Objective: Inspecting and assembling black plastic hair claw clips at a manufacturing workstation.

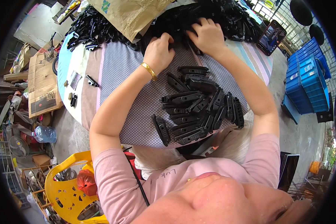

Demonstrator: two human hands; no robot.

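Near the top of the frame, a big heap of black plastic parts (pixel 233 22) is spread along the far side of a round desk (pixel 117 71), which is covered by a cloth with dots and stripes. The left hand (pixel 159 53) is held at the near edge of the heap, just beside the corner of a brown paper bag (pixel 128 16). Its fingers are curled in, and it cannot be told if anything is gripped by them. A gold bracelet (pixel 149 71) is worn on that wrist. The right hand (pixel 210 39) is put to the heap, with its fingers bent and a little spread. What is under them is too dark to be made out, so a grip cannot be told.

In the middle of the frame, between the two arms, a smaller pile of long black parts (pixel 201 84) is set on the desk, some on top of others. At the upper right, a phone (pixel 272 37) is seen by the desk's edge. Blue crates (pixel 313 86) are stacked at the right, and a yellow chair (pixel 63 190) is seen at the lower left.
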